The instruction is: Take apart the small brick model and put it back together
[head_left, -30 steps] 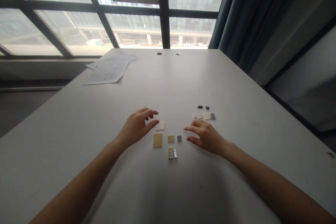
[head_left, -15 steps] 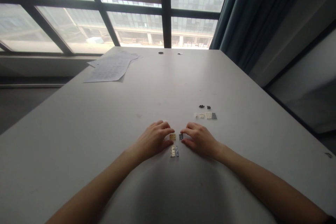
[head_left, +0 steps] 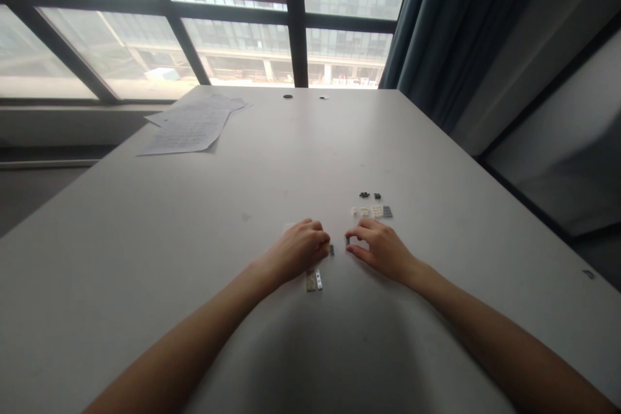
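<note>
My left hand (head_left: 306,246) is closed at the middle of the white table, its fingers mostly covering a small tan building-brick plate (head_left: 326,245). A small grey plate (head_left: 332,250) lies right beside those fingertips. Across a short gap, my right hand (head_left: 381,247) pinches a narrow grey building-brick piece (head_left: 347,242) between thumb and index finger. Below my left hand lie a tan studded plate (head_left: 311,281) and a narrow silvery plate (head_left: 319,279), side by side.
Beyond my right hand stand a row of small white pieces (head_left: 377,211) with a dark grey plate (head_left: 387,211), and two black pieces (head_left: 364,195) farther back. Paper sheets (head_left: 187,132) lie at the far left of the table (head_left: 272,162). Windows and a curtain (head_left: 427,39) border it.
My left fingers have closed over the tan plate. My right hand has moved slightly away to the right, with a narrow grey piece between its fingertips. The view has shifted a little right.
</note>
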Available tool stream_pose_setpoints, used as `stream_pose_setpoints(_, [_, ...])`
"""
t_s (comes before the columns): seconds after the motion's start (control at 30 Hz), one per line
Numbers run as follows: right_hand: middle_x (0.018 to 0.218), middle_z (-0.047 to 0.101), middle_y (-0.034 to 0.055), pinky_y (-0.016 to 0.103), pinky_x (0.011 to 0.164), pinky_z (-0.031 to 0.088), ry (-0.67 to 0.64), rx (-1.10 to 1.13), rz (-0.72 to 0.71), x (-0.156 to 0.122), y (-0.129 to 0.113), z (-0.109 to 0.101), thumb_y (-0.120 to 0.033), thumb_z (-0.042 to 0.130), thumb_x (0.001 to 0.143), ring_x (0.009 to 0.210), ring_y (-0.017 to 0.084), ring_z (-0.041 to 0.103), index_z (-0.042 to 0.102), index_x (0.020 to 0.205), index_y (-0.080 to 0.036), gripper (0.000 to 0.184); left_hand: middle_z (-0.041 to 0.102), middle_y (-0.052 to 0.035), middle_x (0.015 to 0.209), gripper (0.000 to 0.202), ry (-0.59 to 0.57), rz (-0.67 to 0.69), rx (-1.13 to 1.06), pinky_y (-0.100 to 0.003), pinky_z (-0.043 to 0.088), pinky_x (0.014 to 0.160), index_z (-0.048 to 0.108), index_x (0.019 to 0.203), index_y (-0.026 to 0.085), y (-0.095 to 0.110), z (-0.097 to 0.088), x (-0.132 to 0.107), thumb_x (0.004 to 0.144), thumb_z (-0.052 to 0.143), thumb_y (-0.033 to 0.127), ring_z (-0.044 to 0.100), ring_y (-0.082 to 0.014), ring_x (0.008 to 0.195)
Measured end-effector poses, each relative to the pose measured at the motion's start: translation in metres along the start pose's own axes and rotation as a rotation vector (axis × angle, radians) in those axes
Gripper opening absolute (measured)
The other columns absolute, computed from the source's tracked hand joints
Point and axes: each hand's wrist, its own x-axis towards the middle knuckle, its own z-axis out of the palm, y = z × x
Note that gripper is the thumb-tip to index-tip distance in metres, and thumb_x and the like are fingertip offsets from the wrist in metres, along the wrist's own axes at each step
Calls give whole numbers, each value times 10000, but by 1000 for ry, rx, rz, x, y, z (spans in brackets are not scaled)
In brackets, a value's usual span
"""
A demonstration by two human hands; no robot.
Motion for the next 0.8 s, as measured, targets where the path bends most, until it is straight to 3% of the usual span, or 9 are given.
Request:
stream_pose_setpoints(0.23, [849,593,18,256,673,450,54,49,141,-21,18,-12,-213,692,809,718,142,566,686,970,-195,162,660,-73,826,204,23,58,-5,-272,441,761,720,800,170,9,7,43,861,527,197,581,-180,800])
stream_pose_setpoints(0.47, [886,601,22,257,698,447,12,78,143,-18,12,4,-238,672,817,718,137,567,691,989,-195,179,669,-72,849,206,27,38,-19,-279,449,782,732,836,182,9,8,35,865,532,221,590,-186,825])
stream_pose_setpoints(0.8, [881,614,24,270,717,438,31,46,157,-10,8,10,-272,667,821,735,152,567,681,1038,-201,229,670,-61,859,163,45,59,-39,-266,454,781,738,885,194,13,10,34,835,583,187,604,-181,820])
